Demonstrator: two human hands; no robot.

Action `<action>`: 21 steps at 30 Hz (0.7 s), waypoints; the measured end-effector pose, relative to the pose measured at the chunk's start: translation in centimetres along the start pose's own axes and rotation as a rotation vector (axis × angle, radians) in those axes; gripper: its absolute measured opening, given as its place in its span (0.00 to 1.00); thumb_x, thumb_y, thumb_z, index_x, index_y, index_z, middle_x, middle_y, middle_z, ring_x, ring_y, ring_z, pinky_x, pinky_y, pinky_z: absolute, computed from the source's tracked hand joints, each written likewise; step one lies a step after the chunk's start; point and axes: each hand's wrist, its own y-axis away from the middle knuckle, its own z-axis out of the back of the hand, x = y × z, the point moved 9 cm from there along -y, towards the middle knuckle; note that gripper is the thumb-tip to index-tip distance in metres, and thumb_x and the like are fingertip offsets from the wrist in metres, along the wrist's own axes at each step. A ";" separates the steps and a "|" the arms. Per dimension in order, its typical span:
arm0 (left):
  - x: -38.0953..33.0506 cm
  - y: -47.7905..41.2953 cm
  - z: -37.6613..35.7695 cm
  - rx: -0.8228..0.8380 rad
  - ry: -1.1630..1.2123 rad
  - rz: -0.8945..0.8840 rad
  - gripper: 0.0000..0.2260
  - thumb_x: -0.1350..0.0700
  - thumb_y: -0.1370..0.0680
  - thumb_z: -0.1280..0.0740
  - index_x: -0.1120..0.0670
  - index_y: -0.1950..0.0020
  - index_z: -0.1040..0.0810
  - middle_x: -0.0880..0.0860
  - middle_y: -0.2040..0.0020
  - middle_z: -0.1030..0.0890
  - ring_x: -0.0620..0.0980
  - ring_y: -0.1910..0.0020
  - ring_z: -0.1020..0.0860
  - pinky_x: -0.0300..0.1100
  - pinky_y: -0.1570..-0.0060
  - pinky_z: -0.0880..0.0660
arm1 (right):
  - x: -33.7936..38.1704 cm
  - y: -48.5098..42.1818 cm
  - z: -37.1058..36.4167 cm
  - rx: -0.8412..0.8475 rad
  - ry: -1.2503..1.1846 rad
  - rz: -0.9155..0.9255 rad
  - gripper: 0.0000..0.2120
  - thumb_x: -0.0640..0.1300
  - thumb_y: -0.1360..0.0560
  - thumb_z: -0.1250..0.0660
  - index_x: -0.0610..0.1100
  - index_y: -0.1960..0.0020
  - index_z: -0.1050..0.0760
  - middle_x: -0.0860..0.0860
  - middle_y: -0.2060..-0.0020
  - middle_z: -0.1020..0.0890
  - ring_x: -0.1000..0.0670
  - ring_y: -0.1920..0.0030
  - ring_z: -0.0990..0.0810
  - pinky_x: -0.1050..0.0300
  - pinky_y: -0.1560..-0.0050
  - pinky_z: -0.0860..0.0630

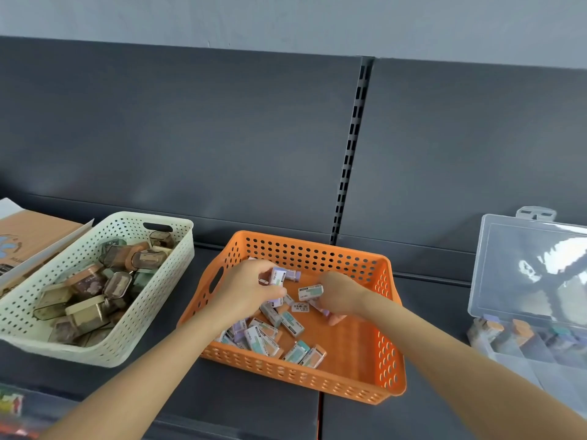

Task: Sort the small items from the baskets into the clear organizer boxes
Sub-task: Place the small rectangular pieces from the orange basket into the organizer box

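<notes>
An orange perforated basket (317,249) sits in the middle of the shelf with several small wrapped erasers (263,336) loose on its floor. Both hands reach inside it. My left hand (244,287) grips a few erasers, one purple-ended eraser (278,276) sticking up between its fingers. My right hand (338,295) pinches a white and green eraser (310,292) and curls over another purple one below. At the right stands the clear organizer box (524,350), its lid (533,268) raised, with several items in its front compartments.
A cream perforated basket (104,350) at the left holds several small tinted plastic cases. A brown cardboard box (28,236) lies behind it. A colourful packet (12,404) shows at the bottom left. The dark shelf back panel rises behind everything.
</notes>
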 end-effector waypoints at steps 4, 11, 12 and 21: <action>-0.2 0.5 -0.1 0.009 0.042 -0.003 0.11 0.53 0.26 0.29 0.55 0.45 0.20 0.49 0.48 0.18 0.48 0.49 0.21 0.49 0.46 0.24 | -0.3 0.8 0.1 0.012 -0.164 -0.004 0.07 0.36 0.23 0.36 0.38 0.45 0.26 0.43 0.56 0.19 0.49 0.63 0.20 0.58 0.61 0.20; -1.3 0.8 0.1 -0.016 0.084 -0.053 0.09 0.51 0.24 0.32 0.56 0.56 0.22 0.49 0.59 0.19 0.47 0.58 0.21 0.51 0.54 0.23 | 0.0 3.2 1.4 -0.090 -0.397 0.054 0.09 0.37 0.22 0.37 0.39 0.43 0.25 0.41 0.57 0.18 0.51 0.67 0.23 0.65 0.72 0.26; -1.7 0.8 0.2 -0.032 0.100 -0.066 0.08 0.50 0.24 0.33 0.55 0.54 0.22 0.48 0.57 0.19 0.46 0.56 0.21 0.50 0.53 0.23 | -0.2 3.6 1.8 -0.111 -0.451 0.056 0.10 0.38 0.22 0.36 0.41 0.41 0.25 0.40 0.55 0.18 0.51 0.66 0.22 0.65 0.72 0.26; -7.5 1.3 -1.0 -0.083 0.304 -0.179 0.19 0.54 0.22 0.34 0.43 0.32 0.31 0.41 0.40 0.24 0.39 0.50 0.24 0.26 0.59 0.28 | -3.8 8.8 6.2 -0.251 -0.859 0.034 0.11 0.39 0.22 0.36 0.44 0.40 0.28 0.43 0.55 0.17 0.53 0.67 0.20 0.63 0.68 0.24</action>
